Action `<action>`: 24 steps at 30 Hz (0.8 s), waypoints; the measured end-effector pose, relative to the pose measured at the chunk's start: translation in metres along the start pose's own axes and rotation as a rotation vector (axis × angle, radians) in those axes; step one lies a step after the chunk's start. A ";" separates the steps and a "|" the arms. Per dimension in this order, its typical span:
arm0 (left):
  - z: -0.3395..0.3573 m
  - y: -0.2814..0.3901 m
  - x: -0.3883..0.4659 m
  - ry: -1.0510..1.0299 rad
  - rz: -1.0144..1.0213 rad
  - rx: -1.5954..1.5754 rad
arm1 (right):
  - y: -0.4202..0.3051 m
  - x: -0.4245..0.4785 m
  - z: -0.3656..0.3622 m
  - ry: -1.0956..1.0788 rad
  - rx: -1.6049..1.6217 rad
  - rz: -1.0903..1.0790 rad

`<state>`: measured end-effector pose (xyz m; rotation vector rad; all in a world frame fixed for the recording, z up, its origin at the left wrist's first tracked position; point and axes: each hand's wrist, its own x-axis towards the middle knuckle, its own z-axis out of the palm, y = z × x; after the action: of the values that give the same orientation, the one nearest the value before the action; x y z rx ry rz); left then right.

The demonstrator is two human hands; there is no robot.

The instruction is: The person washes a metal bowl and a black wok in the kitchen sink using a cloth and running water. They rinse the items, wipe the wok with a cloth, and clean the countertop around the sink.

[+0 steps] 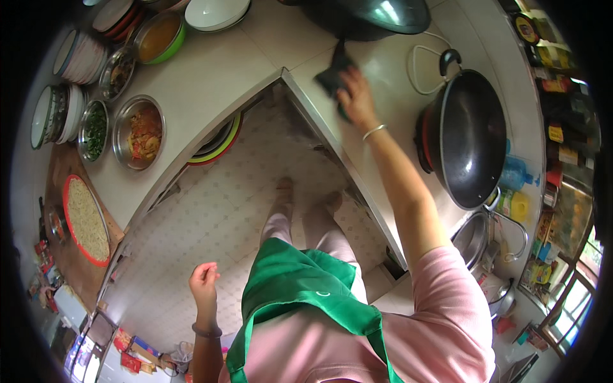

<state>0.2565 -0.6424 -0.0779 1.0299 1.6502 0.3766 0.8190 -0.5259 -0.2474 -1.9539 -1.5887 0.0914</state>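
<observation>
My right hand (355, 95) is on a dark cloth (333, 76) on the pale tiled countertop (230, 57), near the counter's inner corner; hand and cloth are slightly blurred. Just beyond the cloth is a black wok (364, 16), cut off by the top of the view. To the right of my right arm a second black wok (474, 139) with a looped handle rests tilted on a round base. My left hand (204, 277) hangs over the floor at the lower left, fingers curled, touching nothing that shows.
Left on the counter are a steel bowl of cooked food (139, 165), a bowl of chopped greens (94, 155), a green bowl of sauce (179, 45) and stacked bowls (64, 72). A red-rimmed tray of noodles (103, 263) lies beyond. A sink (471, 234) with a tap stands right; a metal edge (330, 131) borders the counter.
</observation>
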 end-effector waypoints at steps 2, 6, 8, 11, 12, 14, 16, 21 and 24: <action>0.017 0.010 0.008 -0.099 0.064 -0.073 | -0.032 -0.044 -0.012 -0.097 0.141 -0.027; 0.043 0.035 0.022 -0.200 0.189 -0.069 | -0.086 -0.157 -0.064 -0.149 0.105 0.098; 0.058 0.045 0.026 -0.211 0.184 -0.049 | -0.105 -0.219 -0.096 -0.163 0.130 0.163; 0.095 0.058 0.031 -0.335 0.222 0.007 | -0.126 -0.302 -0.144 -0.197 0.178 0.347; 0.111 0.062 0.032 -0.374 0.219 0.032 | -0.133 -0.325 -0.158 -0.270 0.338 0.604; 0.151 0.074 0.025 -0.523 0.339 0.129 | -0.141 -0.361 -0.190 -0.210 0.673 1.012; 0.197 0.089 0.005 -0.638 0.403 0.255 | -0.142 -0.388 -0.224 -0.030 0.967 1.318; 0.355 0.109 -0.102 -1.102 0.820 0.545 | -0.118 -0.435 -0.312 0.511 1.495 1.109; 0.451 0.088 -0.200 -1.266 0.115 0.214 | -0.087 -0.458 -0.356 0.432 1.136 0.952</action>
<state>0.7052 -0.8630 -0.0485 1.1454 0.4848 -0.3641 0.7662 -1.0796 -0.0609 -1.4184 -0.0785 0.7130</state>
